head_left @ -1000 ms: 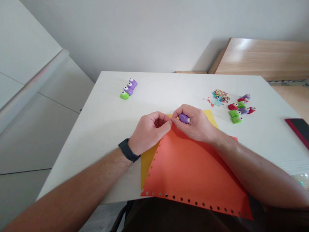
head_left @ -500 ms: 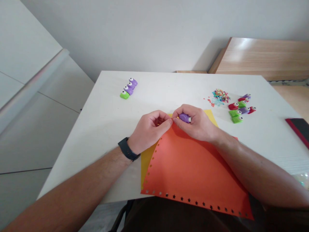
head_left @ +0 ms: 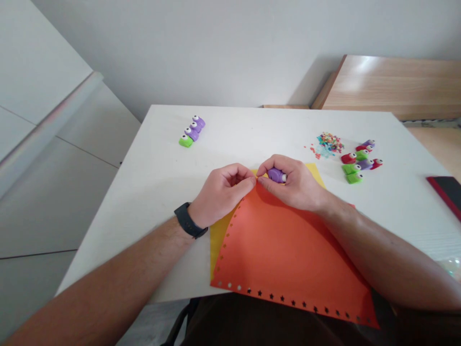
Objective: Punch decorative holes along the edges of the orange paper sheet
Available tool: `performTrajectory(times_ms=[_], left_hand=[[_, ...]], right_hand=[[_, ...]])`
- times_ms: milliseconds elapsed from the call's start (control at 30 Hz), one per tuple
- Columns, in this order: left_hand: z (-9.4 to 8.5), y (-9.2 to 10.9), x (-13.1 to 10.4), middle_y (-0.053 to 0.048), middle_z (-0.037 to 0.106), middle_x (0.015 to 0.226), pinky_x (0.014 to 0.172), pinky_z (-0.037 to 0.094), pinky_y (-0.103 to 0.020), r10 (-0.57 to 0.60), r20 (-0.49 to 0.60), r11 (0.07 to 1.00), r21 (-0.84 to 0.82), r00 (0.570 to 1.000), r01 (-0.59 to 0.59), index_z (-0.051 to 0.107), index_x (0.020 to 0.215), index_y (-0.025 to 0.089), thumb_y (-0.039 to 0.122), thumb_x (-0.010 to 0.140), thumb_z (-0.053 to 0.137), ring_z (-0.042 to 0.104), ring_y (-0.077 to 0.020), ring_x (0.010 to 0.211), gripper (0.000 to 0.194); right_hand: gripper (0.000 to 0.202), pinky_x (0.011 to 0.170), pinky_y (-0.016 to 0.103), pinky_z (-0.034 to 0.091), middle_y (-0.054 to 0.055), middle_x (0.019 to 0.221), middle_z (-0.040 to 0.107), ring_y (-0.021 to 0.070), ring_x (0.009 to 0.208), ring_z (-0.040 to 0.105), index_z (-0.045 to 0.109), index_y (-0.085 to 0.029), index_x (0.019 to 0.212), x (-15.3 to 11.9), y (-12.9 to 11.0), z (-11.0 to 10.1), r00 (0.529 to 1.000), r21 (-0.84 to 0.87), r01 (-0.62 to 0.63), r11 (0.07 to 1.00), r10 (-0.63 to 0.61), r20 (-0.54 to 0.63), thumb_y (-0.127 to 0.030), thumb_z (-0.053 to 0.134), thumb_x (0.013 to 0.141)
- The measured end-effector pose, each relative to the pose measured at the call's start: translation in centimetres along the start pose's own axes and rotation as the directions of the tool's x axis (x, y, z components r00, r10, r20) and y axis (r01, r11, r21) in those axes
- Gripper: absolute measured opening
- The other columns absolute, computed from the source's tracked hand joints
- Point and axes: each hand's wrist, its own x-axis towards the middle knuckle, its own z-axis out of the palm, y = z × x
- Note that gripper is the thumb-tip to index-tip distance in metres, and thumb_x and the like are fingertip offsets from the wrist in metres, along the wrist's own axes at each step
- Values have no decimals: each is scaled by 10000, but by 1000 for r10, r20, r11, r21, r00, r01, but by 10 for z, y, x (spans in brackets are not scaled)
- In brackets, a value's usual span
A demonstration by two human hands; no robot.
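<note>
An orange sheet [head_left: 288, 254] with star-shaped holes along its left and front edges lies over a yellow sheet [head_left: 220, 235]. At the orange sheet's far corner, my left hand [head_left: 230, 192] pinches the paper between thumb and fingers. My right hand [head_left: 290, 185] meets it there, thumb and forefinger closed on the same corner. A purple punch [head_left: 276, 175] with a white knob shows just beyond the right thumb, within the curl of that hand.
Purple and green punches [head_left: 192, 131] stand in a row at the back left of the white table [head_left: 144, 192]. Small colourful paper bits [head_left: 327, 144] lie at the right, beside several red, green and purple punches [head_left: 360, 161]. A dark red-edged object [head_left: 446, 192] lies far right.
Both hands stay at the corner of the orange sheet. My left hand has shifted very slightly to the left.
</note>
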Motion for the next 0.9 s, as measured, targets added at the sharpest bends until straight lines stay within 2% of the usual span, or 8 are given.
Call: performTrajectory(times_ms=[367, 633, 900], left_hand=[[0, -3, -1, -11, 632, 825, 613, 451, -232, 5, 18, 999, 41, 1000, -6, 659, 903, 172, 391, 915, 652, 546, -124, 700, 220], [-1, 1, -1, -2, 620, 795, 599, 450, -230, -26, 39, 999, -24, 999, 27, 650, 873, 173, 367, 904, 659, 547, -116, 672, 198], [1, 5, -1, 21, 569, 710, 560, 375, -227, -78, 34, 992, -99, 996, 81, 645, 817, 172, 314, 882, 682, 479, -94, 607, 160]], right_hand=[[100, 605, 257, 413, -8, 758, 617, 107, 637, 511, 699, -178, 939, -1, -1, -1, 1000, 7, 8, 1000, -8, 15, -241, 673, 866], [88, 619, 262, 423, -6, 772, 627, 110, 643, 517, 685, -184, 930, -2, -2, -3, 1000, 6, 17, 1000, -17, 0, -222, 677, 851], [71, 617, 257, 423, -9, 775, 620, 109, 649, 518, 654, -186, 900, -2, -3, -2, 1000, 21, 18, 1000, -18, 3, -215, 684, 843]])
